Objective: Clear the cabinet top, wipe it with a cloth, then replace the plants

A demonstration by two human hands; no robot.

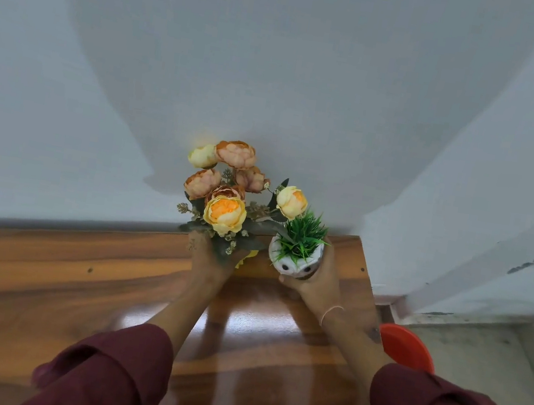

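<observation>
Holding one plant in each of the hands, the person reaches over the brown wooden tabletop [40,272] toward its back edge. The left hand [212,256] is curled round the base of a bunch of flowers [225,213], orange, pink and pale yellow, with dark leaves. Only a small part of a yellow pot [248,257] shows under the leaves, just beside this hand. Leaves cover the fingers, so how tightly they close I cannot tell, but the hand clearly grips the bunch.

The right hand [320,279] is wrapped round a white owl pot [294,265] with two dark eyes. The thumb lies under the pot's front and the fingers go behind it. Green grass [304,235] stands up from this pot. It is nearer to the right end of the tabletop than the flowers are, and the two plants touch at their leaves. Both are over the back part of the tabletop, close to its back edge. Whether either pot rests on the tabletop or is held above it I cannot tell.

A thin thread [332,312] goes round the right wrist. Both forearms come out of dark red sleeves [115,370]. The tabletop is glossy and shows reflections of the arms. Behind its back edge rises a pale wall [279,65]. Past its right end, lower down, a red round thing [406,348] shows partly behind the right arm, above a grey floor [478,355].
</observation>
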